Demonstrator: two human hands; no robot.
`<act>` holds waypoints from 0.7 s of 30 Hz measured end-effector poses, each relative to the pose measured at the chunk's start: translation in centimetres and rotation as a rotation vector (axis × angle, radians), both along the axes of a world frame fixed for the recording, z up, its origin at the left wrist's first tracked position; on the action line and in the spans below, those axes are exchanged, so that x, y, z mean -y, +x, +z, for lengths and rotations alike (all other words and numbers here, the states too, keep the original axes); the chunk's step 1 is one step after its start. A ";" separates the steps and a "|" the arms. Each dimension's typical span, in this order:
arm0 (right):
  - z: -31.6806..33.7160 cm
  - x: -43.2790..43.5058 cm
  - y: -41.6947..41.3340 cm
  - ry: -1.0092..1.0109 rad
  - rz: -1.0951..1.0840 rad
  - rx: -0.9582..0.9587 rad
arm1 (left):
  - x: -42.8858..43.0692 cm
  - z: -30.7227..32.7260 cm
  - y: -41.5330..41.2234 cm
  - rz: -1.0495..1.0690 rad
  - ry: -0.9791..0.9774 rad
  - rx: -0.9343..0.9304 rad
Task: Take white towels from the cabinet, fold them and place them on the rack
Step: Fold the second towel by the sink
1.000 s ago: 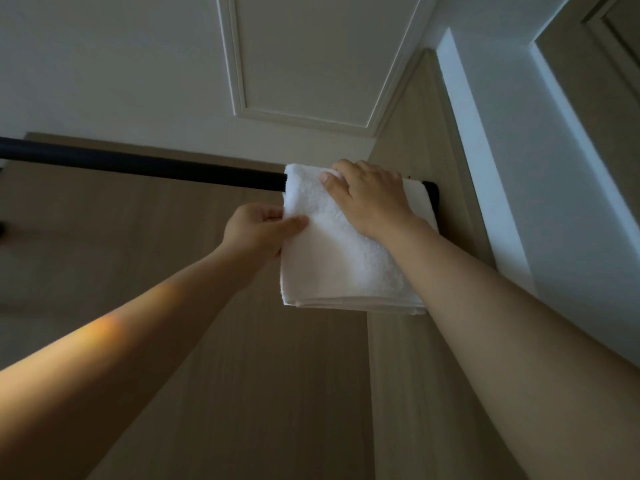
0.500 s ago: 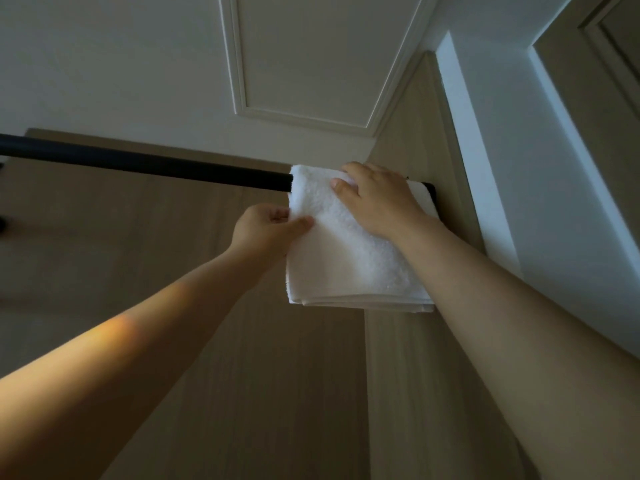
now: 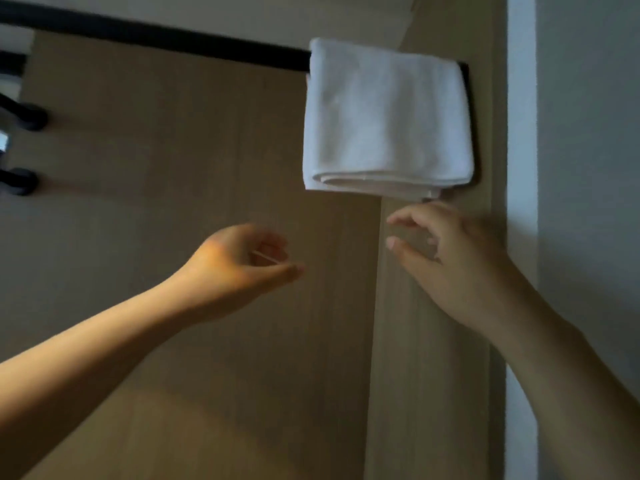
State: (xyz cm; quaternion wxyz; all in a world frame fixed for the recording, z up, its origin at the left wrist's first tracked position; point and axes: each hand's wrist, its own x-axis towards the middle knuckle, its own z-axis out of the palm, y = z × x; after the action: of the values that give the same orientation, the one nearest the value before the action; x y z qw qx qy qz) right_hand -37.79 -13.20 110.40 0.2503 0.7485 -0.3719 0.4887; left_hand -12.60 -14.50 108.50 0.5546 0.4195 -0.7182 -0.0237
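A folded white towel (image 3: 386, 119) hangs over the right end of a black rack bar (image 3: 156, 36) that runs across the top of a wood-panelled wall. Both hands are below the towel and hold nothing. My left hand (image 3: 242, 261) hangs lower left of it with loosely curled fingers. My right hand (image 3: 446, 251) is just under the towel's lower right corner, fingers spread and relaxed, apart from the cloth.
Black wall hooks (image 3: 24, 116) stick out at the left edge. A white door frame (image 3: 521, 168) and pale wall stand to the right of the wood panel (image 3: 207, 150).
Both hands have let go of the towel and dropped below it. The view has tilted down, so the bar and towel sit higher in the frame.
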 end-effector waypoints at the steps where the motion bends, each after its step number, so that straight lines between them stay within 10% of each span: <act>1: -1.7 0.2 -0.1 0.053 -0.005 -0.013 | -0.3 -2.0 0.0 0.022 -0.001 0.057; 21: -32.5 2.0 3.6 0.928 -0.001 -0.299 | -3.4 -31.8 1.7 0.127 0.504 0.389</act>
State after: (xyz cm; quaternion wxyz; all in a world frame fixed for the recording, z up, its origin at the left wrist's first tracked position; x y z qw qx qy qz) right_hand -34.23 -15.22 77.89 -0.0588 0.8428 -0.5110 0.1584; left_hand -10.90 -11.06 76.66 0.2860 0.5842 -0.7548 -0.0853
